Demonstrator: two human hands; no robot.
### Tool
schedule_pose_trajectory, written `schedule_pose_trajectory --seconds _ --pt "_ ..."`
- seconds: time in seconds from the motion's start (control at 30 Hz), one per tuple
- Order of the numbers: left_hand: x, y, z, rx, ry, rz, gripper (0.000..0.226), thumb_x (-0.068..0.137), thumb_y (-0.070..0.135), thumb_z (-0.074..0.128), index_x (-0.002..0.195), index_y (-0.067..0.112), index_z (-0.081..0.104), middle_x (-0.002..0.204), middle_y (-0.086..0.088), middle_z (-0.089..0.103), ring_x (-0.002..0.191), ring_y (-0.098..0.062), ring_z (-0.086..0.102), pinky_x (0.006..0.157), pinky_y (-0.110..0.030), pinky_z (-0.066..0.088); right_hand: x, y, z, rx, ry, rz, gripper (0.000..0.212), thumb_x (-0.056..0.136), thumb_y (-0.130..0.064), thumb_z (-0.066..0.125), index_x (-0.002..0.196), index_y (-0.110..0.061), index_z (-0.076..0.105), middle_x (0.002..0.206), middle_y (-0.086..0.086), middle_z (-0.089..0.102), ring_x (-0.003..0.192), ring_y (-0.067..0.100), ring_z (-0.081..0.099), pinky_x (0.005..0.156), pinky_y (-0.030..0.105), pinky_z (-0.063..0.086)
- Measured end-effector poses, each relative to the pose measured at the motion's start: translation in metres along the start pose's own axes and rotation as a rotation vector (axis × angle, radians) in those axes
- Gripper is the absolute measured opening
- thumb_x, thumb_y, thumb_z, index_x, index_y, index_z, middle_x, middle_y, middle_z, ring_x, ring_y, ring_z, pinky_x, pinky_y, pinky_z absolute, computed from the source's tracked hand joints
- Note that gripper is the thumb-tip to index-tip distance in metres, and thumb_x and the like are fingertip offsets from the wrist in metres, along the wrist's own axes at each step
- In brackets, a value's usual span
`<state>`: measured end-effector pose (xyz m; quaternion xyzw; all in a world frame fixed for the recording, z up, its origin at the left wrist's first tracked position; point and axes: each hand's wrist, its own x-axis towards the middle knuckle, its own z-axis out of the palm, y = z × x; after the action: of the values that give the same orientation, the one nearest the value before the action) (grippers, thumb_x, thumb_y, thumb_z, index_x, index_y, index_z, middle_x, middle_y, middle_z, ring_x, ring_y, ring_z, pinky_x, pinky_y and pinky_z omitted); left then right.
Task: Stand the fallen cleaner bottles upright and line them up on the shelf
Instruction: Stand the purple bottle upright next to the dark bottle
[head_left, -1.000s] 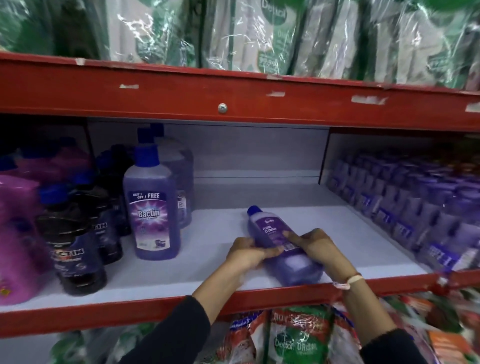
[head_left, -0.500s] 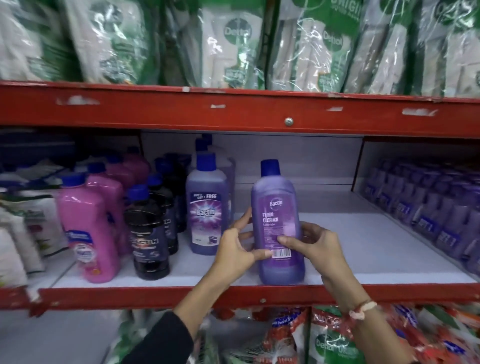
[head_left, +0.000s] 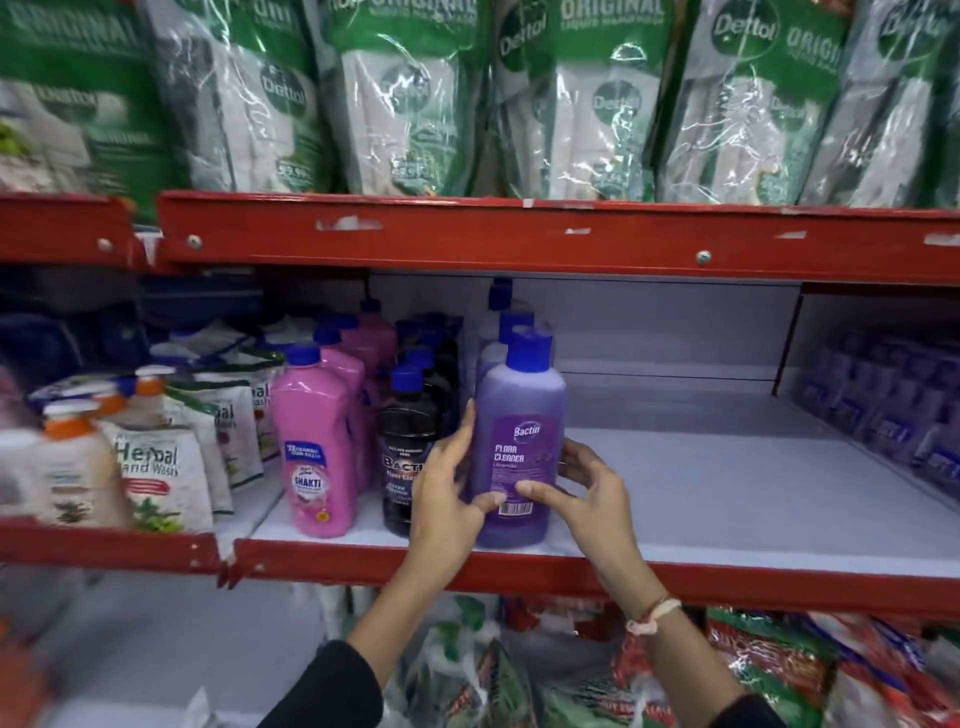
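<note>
White shelf (head_left: 727, 483), both hands' grip, glossy (plastic) purple bottle (head_left: 519, 415) upright

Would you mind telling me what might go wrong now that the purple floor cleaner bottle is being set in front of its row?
1. The purple bottle stands near the red front lip of the shelf; a nudge as the hands let go might tip it off.
2. The left hand is squeezed between it and the black bottle; pulling out could knock that one.
3. The right hand holds only by its fingertips, so the grip may slip.
</note>
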<state>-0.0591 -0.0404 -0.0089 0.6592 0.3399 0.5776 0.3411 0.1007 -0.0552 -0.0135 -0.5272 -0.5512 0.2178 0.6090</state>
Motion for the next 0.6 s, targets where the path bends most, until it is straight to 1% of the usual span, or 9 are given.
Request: schedule_pose_trajectory --seconds 0.07,0.17,0.27,0.33,0.4,0.43,0.5,0.53,0.6 --pt "-0.004 -0.003 0.003 0.035 0.040 0.009 0.101 0.071 -0.012 0.074 0.139 0.047 0.028 0.134 0.001 0.052 0.117 -0.003 0.057 0.095 -0.035 0.056 -0.002 -0.003 0.000 -0.005 -0.012 -0.012 0.070 0.062 -0.017 0.087 0.126 -0.009 0.060 0.112 0.004 0.069 0.100 0.014 0.067 0.065 0.002 0.050" --pt "-0.011 -0.007 0.007 0.092 0.080 0.010 0.105 0.071 -0.004 0.076 0.134 0.062 0.025 0.131 0.011 0.056 0.114 -0.004 0.060 0.098 -0.036 0.054 -0.015 -0.003 0.000 -0.099 0.062 -0.071 0.070 0.067 -0.029 0.084 0.129 -0.018 0.055 0.116 0.002 0.063 0.102 0.010 0.064 0.070 0.004 0.050" --pt "-0.014 -0.010 0.009 0.163 0.117 0.002 0.100 0.069 0.011 0.082 0.138 0.057 0.027 0.125 0.009 0.059 0.114 -0.009 0.061 0.099 -0.037 0.053 -0.036 0.003 0.011 -0.082 0.049 -0.092 0.069 0.074 -0.035 0.079 0.133 -0.025 0.046 0.126 -0.005 0.058 0.114 0.006 0.059 0.083 0.015 0.056" --pt "-0.017 -0.006 0.009 0.180 0.143 -0.010 0.083 0.070 0.027 0.082 0.137 0.048 0.038 0.121 0.005 0.061 0.109 -0.006 0.062 0.095 -0.034 0.054 -0.041 0.007 0.018 -0.152 -0.011 -0.105 0.082 0.071 -0.041 0.078 0.140 -0.030 0.035 0.131 -0.008 0.056 0.117 0.008 0.058 0.090 0.028 0.057" --pt "-0.020 0.005 0.006 0.198 0.171 -0.019 0.057 0.073 0.046 0.075 0.125 0.040 0.053 0.111 0.010 0.064 0.097 0.003 0.063 0.086 -0.025 0.056 -0.038 0.008 0.021 -0.204 -0.132 -0.105 0.104 0.061 -0.046 0.081 0.145 -0.033 0.021 0.130 -0.006 0.057 0.111 0.010 0.062 0.088 0.033 0.058" --pt "-0.020 0.011 0.003 0.185 0.175 -0.022 0.045 0.076 0.051 0.070 0.118 0.038 0.059 0.104 0.011 0.066 0.091 0.004 0.063 0.080 -0.022 0.056 -0.034 0.006 0.022 -0.195 -0.186 -0.094 0.111 0.058 -0.048 0.083 0.146 -0.034 0.018 0.130 -0.005 0.058 0.107 0.008 0.064 0.086 0.030 0.058" --pt "-0.021 0.016 -0.004 0.110 0.155 -0.022 0.030 0.082 0.049 0.063 0.108 0.035 0.065 0.097 0.010 0.069 0.085 0.000 0.065 0.074 -0.024 0.056 -0.028 0.001 0.023 -0.196 -0.222 -0.079 0.111 0.057 -0.050 0.084 0.146 -0.033 0.021 0.131 -0.005 0.052 0.102 0.000 0.061 0.082 0.015 0.055" --pt "-0.020 0.015 -0.007 0.085 0.138 -0.017 0.026 0.084 0.043 0.064 0.107 0.033 0.067 0.096 0.008 0.070 0.085 -0.001 0.066 0.075 -0.025 0.057 -0.025 0.000 0.023 -0.225 -0.206 -0.077 0.109 0.057 -0.051 0.083 0.146 -0.031 0.024 0.130 -0.004 0.046 0.100 -0.002 0.058 0.081 0.009 0.051" --pt "-0.018 0.010 -0.009 0.023 0.104 -0.023 0.023 0.084 0.029 0.068 0.107 0.025 0.069 0.099 0.004 0.072 0.090 -0.003 0.068 0.080 -0.025 0.058 -0.020 0.001 0.023 -0.271 -0.181 -0.084 0.099 0.059 -0.051 0.081 0.143 -0.030 0.032 0.122 -0.004 0.042 0.099 0.001 0.056 0.078 0.007 0.047"
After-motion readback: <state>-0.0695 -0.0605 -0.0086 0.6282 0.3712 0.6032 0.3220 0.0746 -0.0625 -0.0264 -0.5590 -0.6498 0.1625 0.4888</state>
